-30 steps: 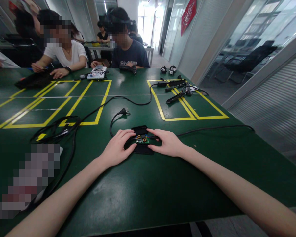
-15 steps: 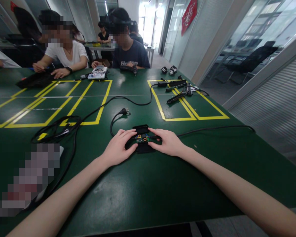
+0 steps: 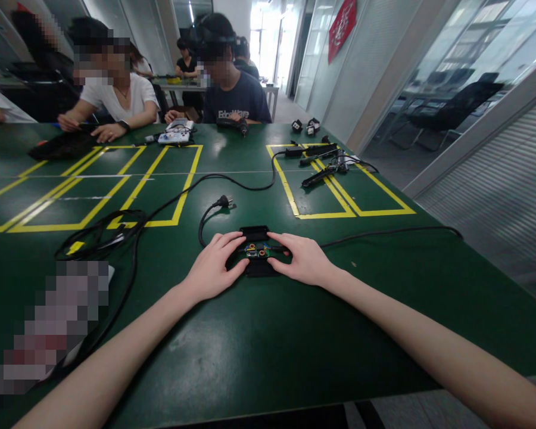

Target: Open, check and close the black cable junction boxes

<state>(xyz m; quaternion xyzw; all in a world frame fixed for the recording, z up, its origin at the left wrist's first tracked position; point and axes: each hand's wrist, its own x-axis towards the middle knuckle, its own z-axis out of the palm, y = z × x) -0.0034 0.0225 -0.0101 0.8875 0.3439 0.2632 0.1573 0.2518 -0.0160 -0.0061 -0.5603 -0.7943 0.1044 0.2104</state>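
An opened black adapter case lies on the green table (image 3: 250, 345) in front of me. Its far half (image 3: 254, 232) and near half (image 3: 261, 268) flank a green circuit board (image 3: 258, 250) with copper coils. My left hand (image 3: 214, 265) grips the case's left end, fingertips by the far half and thumb by the near half. At the right end, my right hand (image 3: 301, 256) holds it likewise, thumb and forefinger apart across it. Black cable leaves each end; the left one ends in a plug (image 3: 224, 202). The palms hide the cable entries.
A long coiled cable (image 3: 102, 229) and a pixelated object (image 3: 58, 322) lie to my left. Tools and black parts (image 3: 319, 173) sit inside yellow tape at the far right. Across the table are two co-workers, a power drill (image 3: 234, 124) and a white device (image 3: 176, 132).
My hands and the opened case stay almost in place. The view has shifted very slightly, and a co-worker's hands at the far left have moved a little.
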